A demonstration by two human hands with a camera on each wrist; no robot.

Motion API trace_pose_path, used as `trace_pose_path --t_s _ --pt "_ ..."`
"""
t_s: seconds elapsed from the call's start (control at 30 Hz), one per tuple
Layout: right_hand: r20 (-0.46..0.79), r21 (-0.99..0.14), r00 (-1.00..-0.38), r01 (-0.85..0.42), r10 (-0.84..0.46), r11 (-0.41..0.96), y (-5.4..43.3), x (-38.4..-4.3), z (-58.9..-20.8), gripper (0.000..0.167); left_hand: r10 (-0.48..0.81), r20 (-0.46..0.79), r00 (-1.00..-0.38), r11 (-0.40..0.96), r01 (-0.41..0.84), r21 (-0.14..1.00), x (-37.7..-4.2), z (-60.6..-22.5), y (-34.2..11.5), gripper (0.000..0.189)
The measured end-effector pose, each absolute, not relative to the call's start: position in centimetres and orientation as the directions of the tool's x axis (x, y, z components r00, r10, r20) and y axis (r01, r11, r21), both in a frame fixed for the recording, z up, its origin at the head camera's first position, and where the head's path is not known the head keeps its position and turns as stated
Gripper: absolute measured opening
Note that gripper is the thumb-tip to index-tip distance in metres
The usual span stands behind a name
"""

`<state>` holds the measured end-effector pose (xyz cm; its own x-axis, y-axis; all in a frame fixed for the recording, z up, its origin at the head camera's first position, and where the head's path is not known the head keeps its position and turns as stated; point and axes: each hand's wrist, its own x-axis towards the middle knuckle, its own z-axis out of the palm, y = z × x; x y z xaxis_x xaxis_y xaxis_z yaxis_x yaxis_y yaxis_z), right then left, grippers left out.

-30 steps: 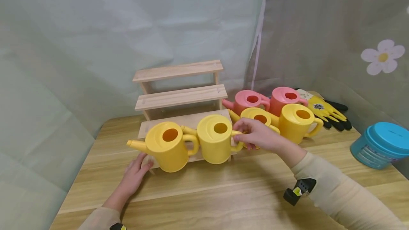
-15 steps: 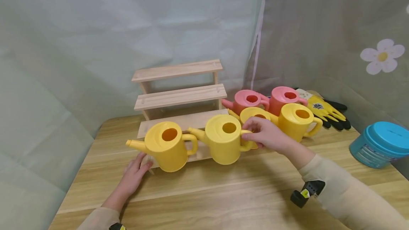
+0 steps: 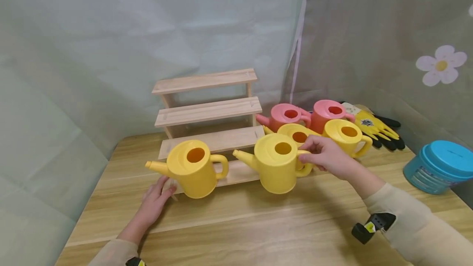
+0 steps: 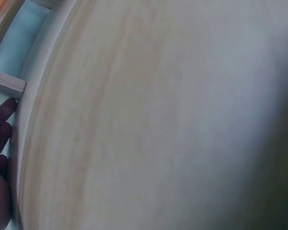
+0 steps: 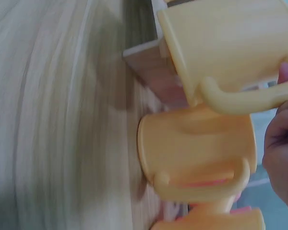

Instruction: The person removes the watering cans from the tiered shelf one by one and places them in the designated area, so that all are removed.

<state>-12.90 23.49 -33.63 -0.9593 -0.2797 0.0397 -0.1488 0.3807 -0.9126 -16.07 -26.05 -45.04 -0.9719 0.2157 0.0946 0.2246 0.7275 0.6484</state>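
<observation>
My right hand point(image 3: 327, 157) pinches the handle of a yellow watering can point(image 3: 277, 167), whose spout points left. The can is upright, overlapping the right end of the bottom step of a wooden tiered shelf point(image 3: 208, 112). In the right wrist view, the can point(image 5: 230, 43) hangs higher than the yellow can point(image 5: 197, 143) behind it, and my fingers are at the upper part of its handle. Another yellow watering can point(image 3: 190, 171) stands on the left part of the bottom step. My left hand point(image 3: 155, 202) touches the shelf's left front corner with fairly straight fingers point(image 4: 1, 117).
Right of the shelf stand two more yellow watering cans point(image 3: 341, 134) and, behind them, two pink ones point(image 3: 327, 114). Yellow-and-black gloves point(image 3: 373, 126) lie at the back right. A blue lidded tub point(image 3: 436, 169) stands on the right of the wooden table point(image 3: 236, 229).
My right hand has moved the held watering can to the right, away from the can on the left, widening the gap between them. The left hand has stayed at the shelf corner.
</observation>
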Motion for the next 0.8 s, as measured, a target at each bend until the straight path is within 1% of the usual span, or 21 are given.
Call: trace_pose_path --t_s 0.13,0.3,0.43,0.57,0.8 --pt "0.03 -0.914 -0.955 -0.146 -0.296 0.379 24.6 -12.5 -34.0 0.022 0.214 0.089 -0.973 0.722 0.219 0.656 -16.0 -45.0 -26.0 0.052" --pt "0.033 -0.921 -0.957 -0.141 -0.288 0.364 26.0 -12.1 -34.5 0.02 0.217 0.095 -0.971 0.721 0.225 0.655 -16.1 -45.0 -26.0 0.052" --pt "0.073 -0.926 -0.949 -0.179 -0.306 0.332 27.1 -11.7 -34.8 0.013 0.227 0.102 -0.969 0.72 0.237 0.652 -16.1 -44.9 -26.1 0.052" --pt "0.105 -0.918 -0.94 -0.216 -0.325 0.331 27.9 -11.3 -35.1 0.01 0.226 0.1 -0.969 0.722 0.235 0.651 -16.2 -45.0 -26.1 0.053" --pt "0.094 -0.92 -0.932 -0.216 -0.349 0.329 28.8 -11.1 -36.1 0.009 0.223 0.096 -0.97 0.722 0.23 0.652 -16.2 -45.2 -26.2 0.054"
